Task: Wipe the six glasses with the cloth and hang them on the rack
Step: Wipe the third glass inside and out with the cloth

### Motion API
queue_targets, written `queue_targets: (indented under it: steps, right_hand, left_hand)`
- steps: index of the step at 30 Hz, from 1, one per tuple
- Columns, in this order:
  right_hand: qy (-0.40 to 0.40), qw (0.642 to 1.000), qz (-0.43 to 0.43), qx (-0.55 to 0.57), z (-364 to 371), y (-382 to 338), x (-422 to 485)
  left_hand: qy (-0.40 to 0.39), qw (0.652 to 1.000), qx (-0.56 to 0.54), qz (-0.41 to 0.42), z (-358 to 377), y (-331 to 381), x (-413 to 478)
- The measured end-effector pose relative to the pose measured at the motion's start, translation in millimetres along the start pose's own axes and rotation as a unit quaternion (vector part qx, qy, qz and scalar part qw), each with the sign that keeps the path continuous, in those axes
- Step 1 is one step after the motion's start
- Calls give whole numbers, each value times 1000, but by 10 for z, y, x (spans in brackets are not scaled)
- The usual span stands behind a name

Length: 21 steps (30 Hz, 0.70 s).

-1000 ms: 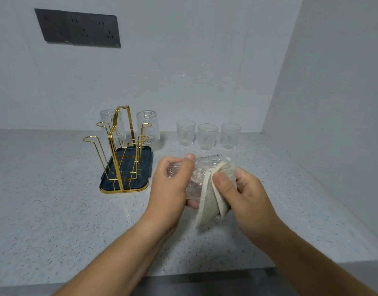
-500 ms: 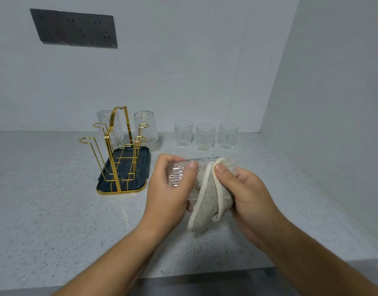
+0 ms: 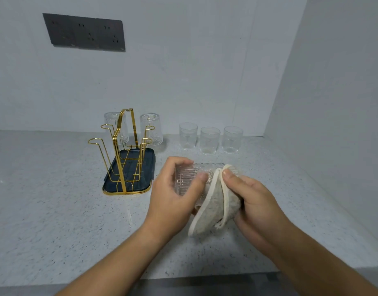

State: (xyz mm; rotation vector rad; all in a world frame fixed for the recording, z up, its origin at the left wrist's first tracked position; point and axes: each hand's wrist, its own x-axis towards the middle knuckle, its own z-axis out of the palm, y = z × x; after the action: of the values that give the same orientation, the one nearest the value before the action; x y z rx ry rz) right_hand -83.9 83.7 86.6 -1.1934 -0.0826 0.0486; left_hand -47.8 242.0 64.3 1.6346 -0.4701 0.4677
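My left hand grips a ribbed clear glass lying on its side above the counter. My right hand presses a beige cloth around the glass's right end. The gold wire rack on a dark tray stands to the left, with two glasses hung upside down on its far pegs, one on the left and one on the right. Three upright glasses stand in a row near the back wall: left, middle, right.
A speckled white counter runs to a front edge near me. A white wall stands close on the right. A dark socket panel is on the back wall. The rack's near pegs are bare.
The glass has turned a little in my hands while the cloth rubs its right end; my thumb has shifted on the ribbed side. Rack and other glasses stay put.
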Motion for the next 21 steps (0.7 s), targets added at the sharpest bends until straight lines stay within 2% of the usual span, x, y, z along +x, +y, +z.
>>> queue_targets:
  steps: [1,3,6,8,9,10,11,14,16,18,21]
  right_hand:
    - [-3,1000,-9,-23,-8,14,-8]
    - [-3,993,-60,-101,-33,44,-45]
    - [3,943,-162,-289,-77,98,-82]
    - [-14,908,-202,-368,-113,133,-103]
    - [-19,901,-208,-380,-118,135,-107]
    - [-15,906,-206,-370,-119,126,-103]
    - [-4,919,-195,-343,-120,111,-86]
    - [20,975,-125,-181,-110,51,-19]
    - [7,998,-49,-50,-99,23,5]
    - [-9,1000,-11,-3,-85,25,9]
    - [-20,998,-43,-44,-125,72,-8]
  left_hand:
    - [11,1000,-9,-11,-8,10,30]
    - [13,986,-96,-136,12,122,110]
    - [-9,904,-189,-382,-10,201,251]
    - [-36,859,-228,-456,-70,238,277]
    - [-52,850,-245,-464,-78,252,267]
    - [-65,848,-262,-456,-75,269,240]
    - [-77,861,-266,-427,-57,262,196]
    - [-69,951,-196,-229,-4,181,12]
    - [-66,982,-127,-123,-14,92,-57]
    - [-56,989,-98,-92,-46,17,-67]
    - [-40,983,-132,-119,-46,30,-16]
